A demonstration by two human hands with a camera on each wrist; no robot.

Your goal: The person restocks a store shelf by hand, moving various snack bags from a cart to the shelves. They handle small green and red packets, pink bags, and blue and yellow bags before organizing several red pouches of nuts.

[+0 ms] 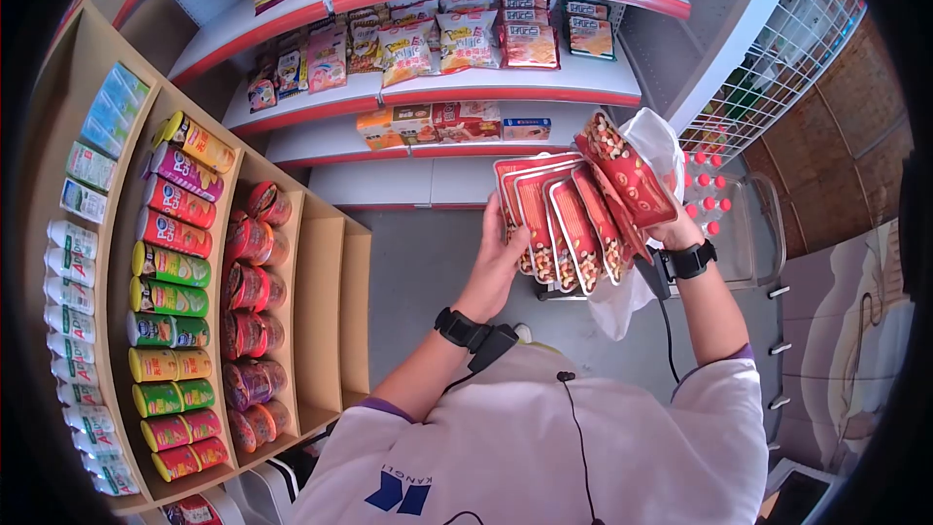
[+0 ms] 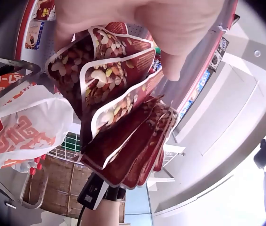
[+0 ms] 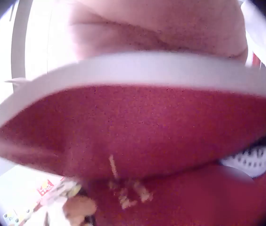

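Note:
Several red packets of mixed nuts (image 1: 569,224) are fanned out between my two hands in the head view. The left hand (image 1: 498,262) grips the left end of the fan, thumb on the near face. At the other end my right hand (image 1: 677,231) holds the packets by their right edges, mostly hidden behind an upright packet (image 1: 632,170). Nuts printed on the packet fronts (image 2: 111,77) face the left wrist camera. One blurred red packet (image 3: 137,127) fills most of the right wrist view. Beside the right hand hangs a white plastic bag (image 1: 653,136) with red print.
Ahead stand shelves (image 1: 428,92) with bagged snacks and boxes. Along the left runs a wooden rack (image 1: 316,316) of chip cans (image 1: 175,311) and bottles (image 1: 83,331). Red-capped bottles (image 1: 708,190) sit by a metal-framed cart (image 1: 768,233) at right.

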